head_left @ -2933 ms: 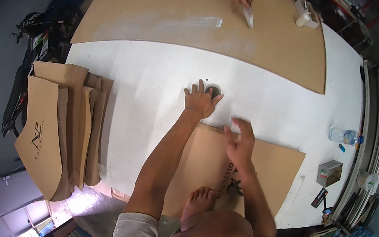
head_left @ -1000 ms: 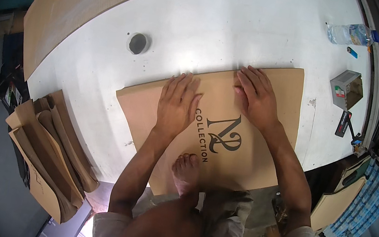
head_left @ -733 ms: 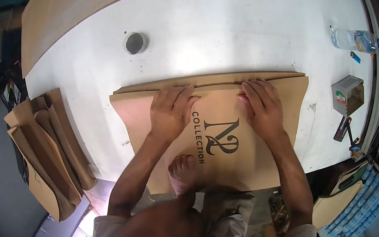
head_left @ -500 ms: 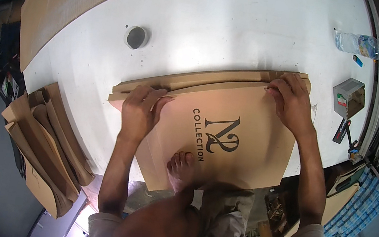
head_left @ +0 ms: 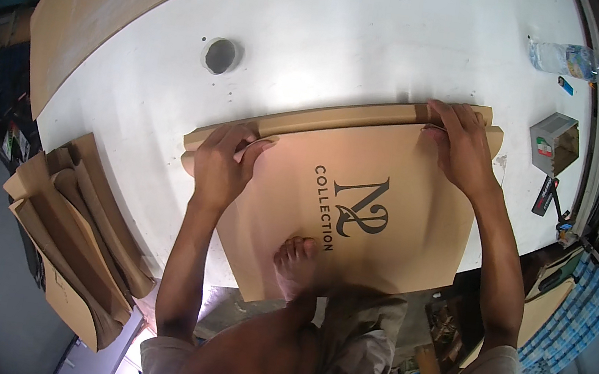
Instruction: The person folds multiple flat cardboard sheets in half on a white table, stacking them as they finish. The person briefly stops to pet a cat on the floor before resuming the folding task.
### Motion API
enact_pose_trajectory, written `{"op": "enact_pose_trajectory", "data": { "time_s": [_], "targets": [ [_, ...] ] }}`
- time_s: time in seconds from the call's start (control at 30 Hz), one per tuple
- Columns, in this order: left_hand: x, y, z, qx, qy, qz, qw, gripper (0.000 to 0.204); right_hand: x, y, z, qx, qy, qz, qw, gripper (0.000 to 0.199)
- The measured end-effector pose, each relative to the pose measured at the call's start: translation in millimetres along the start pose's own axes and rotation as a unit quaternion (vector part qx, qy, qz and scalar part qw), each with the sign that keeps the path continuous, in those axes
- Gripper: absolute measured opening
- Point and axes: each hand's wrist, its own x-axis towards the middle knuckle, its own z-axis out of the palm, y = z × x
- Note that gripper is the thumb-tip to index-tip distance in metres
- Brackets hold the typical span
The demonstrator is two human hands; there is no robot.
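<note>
Both hands press flat on a brown printed paper sheet (head_left: 357, 210) lying on the white table (head_left: 352, 34): the left hand (head_left: 222, 165) curls over the folded far edge (head_left: 324, 120) near its left end, the right hand (head_left: 462, 145) bears down, fingers spread, at its right end. For a crisp crease the pressure probably wants to stay even along that fold, with the bare foot (head_left: 296, 267) pinning the near side. The small open box (head_left: 554, 142) looks empty, and the clear plastic bottle (head_left: 566, 58) holds little I can make out.
</note>
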Motion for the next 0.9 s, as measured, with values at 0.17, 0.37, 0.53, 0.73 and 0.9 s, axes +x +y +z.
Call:
{"op": "enact_pose_trajectory", "data": {
  "time_s": [0.17, 0.37, 0.53, 0.73, 0.9],
  "targets": [
    [6, -8, 11, 0.049, 0.031, 0.067, 0.996, 0.019, -1, 3, 4, -0.037, -0.022, -0.002, 0.999, 0.023],
    [-2, -12, 9, 0.098, 0.040, 0.140, 0.984, 0.029, -2, -5, -14, -0.046, -0.014, -0.043, 0.998, 0.018],
    [-7, -18, 11, 0.114, 0.030, 0.079, 0.990, 0.036, 3, -1, -8, -0.046, -0.079, 0.003, 0.996, 0.021],
    [0, -20, 4, 0.138, -0.001, 0.058, 0.989, 0.043, 6, 0, -10, -0.017, -0.064, 0.031, 0.997, 0.021],
    [-2, -21, -2, 0.123, 0.007, 0.024, 0.992, 0.046, 12, 3, -23, -0.009, -0.089, 0.056, 0.994, 0.032]
  ]
}}
